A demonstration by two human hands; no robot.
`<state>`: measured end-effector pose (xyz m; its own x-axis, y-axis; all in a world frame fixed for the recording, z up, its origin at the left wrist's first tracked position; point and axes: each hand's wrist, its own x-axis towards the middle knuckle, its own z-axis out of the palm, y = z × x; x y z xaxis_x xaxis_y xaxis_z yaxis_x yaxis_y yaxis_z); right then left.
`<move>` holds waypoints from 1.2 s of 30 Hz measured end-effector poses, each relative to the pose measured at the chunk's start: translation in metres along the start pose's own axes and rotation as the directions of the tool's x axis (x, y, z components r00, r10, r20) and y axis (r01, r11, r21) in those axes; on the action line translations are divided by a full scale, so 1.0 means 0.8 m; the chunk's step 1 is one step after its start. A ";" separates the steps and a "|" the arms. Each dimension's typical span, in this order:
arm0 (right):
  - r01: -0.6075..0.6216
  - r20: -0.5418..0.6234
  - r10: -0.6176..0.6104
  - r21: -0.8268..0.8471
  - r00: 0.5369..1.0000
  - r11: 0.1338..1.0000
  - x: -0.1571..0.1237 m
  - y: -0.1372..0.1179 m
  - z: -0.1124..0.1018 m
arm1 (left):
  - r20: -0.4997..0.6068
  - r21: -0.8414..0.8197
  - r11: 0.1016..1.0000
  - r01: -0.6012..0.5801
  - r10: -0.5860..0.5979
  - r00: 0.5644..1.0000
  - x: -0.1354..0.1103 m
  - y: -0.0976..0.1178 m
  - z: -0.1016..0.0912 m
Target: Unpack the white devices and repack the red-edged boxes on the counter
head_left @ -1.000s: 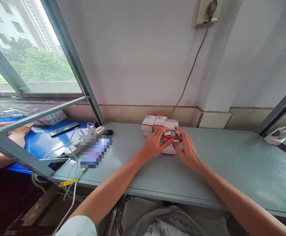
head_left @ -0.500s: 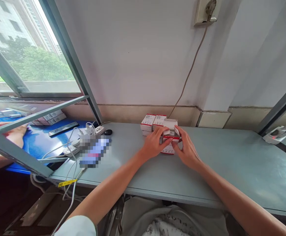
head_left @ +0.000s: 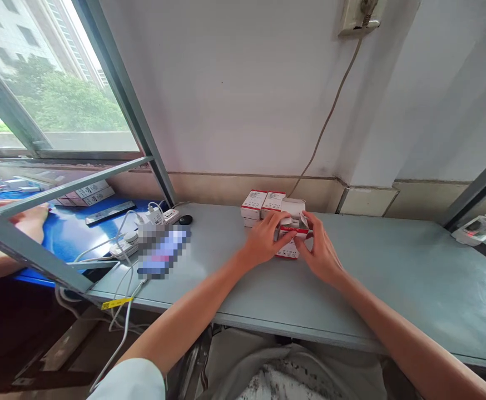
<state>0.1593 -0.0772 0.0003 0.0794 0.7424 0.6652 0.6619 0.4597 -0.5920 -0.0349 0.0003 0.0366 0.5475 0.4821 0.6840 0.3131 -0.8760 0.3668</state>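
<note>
A small white and red carton (head_left: 289,244) stands on the grey table (head_left: 385,278), its top flaps open. My left hand (head_left: 263,240) grips its left side, thumb and fingers curled round it. My right hand (head_left: 320,253) holds the right side, fingertips pinching a top flap. Directly behind it, against the wall, sit more white and red boxes (head_left: 263,204) in a short row.
A power strip (head_left: 140,240) with plugs and white cables, a blurred phone (head_left: 163,253) and a small black object (head_left: 185,220) lie at the table's left. Another person's arm (head_left: 21,228) rests on a blue table beyond a metal frame. A device (head_left: 476,229) sits far right.
Both hands stay on the carton with only small finger shifts at the flaps. The view has drifted slightly.
</note>
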 end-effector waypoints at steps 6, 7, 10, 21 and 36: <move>-0.016 0.006 0.016 -0.010 1.000 1.000 0.000 0.001 0.000 | 0.029 -0.001 1.000 0.018 -0.018 0.999 0.000 0.001 0.000; -0.018 0.007 0.018 -0.014 1.000 1.000 0.000 0.000 0.000 | 0.031 0.004 1.000 0.021 -0.021 0.999 0.000 0.002 0.000; -0.015 0.006 0.015 -0.028 1.000 0.999 0.000 -0.001 -0.001 | 0.031 0.007 1.000 0.018 -0.018 0.999 0.000 0.003 -0.001; -0.030 0.052 0.032 -0.021 0.998 0.999 0.003 -0.006 -0.006 | 0.057 0.005 0.999 0.033 -0.034 0.998 0.001 0.003 -0.004; -0.059 0.088 0.061 -0.030 0.994 0.998 0.004 -0.007 -0.009 | 0.101 0.002 0.997 0.081 -0.081 0.992 0.002 0.005 -0.007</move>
<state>0.1608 -0.0810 0.0086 0.0542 0.8091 0.5852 0.6783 0.4003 -0.6162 -0.0367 -0.0025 0.0429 0.5961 0.5503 0.5847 0.3580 -0.8340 0.4199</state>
